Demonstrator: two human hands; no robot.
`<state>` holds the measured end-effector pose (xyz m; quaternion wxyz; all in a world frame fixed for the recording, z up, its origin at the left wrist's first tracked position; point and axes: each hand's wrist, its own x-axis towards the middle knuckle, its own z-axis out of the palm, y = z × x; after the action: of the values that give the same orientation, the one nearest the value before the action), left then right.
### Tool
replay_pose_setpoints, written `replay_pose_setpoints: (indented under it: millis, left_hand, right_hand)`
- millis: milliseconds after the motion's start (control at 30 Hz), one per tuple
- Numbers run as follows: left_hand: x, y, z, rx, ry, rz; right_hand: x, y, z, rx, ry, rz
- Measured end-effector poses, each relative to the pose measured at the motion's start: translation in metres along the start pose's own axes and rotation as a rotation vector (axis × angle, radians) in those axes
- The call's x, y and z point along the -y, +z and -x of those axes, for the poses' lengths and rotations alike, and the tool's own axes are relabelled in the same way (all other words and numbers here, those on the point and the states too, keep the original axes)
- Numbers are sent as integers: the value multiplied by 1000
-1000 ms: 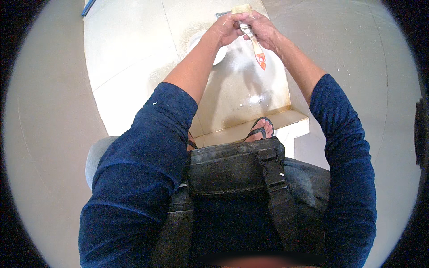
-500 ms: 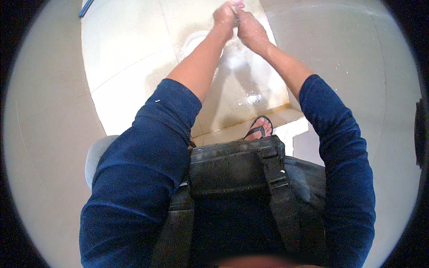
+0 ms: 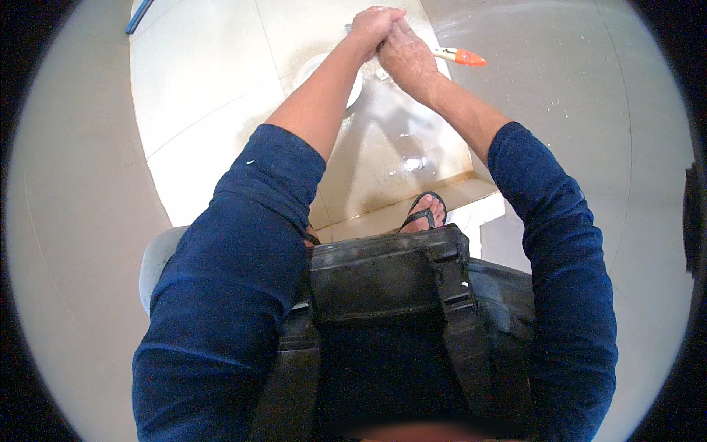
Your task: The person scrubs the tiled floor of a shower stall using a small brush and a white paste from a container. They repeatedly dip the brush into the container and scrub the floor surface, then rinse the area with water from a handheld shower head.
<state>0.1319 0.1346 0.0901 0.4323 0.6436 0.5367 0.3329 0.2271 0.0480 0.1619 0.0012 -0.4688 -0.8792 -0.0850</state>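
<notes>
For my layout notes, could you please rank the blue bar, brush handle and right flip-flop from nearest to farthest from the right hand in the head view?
1. Brush handle: jutting out right of the right hand.
2. Right flip-flop: below, on the foot.
3. Blue bar: upper left.

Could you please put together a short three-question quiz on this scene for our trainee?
1. Multiple choice: what colour is the outer end of the handle? A) blue B) orange C) green
2. True or false: the handle sticks out past the left hand.
3. Which forearm crosses in front of the white round object?

Key: 1. B. 2. False; it sticks out past the right hand. 3. The left forearm.
</notes>
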Motion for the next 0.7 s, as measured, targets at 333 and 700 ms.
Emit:
replay_pose_setpoints:
  millis: [333, 700]
  left_hand:
    - [-17, -17, 2, -110, 115, 537]
    - [-32, -20, 34, -45, 223, 43]
  right_hand:
    - [3, -34, -6, 52, 66, 425]
    - [-3, -33, 25, 272, -117, 514]
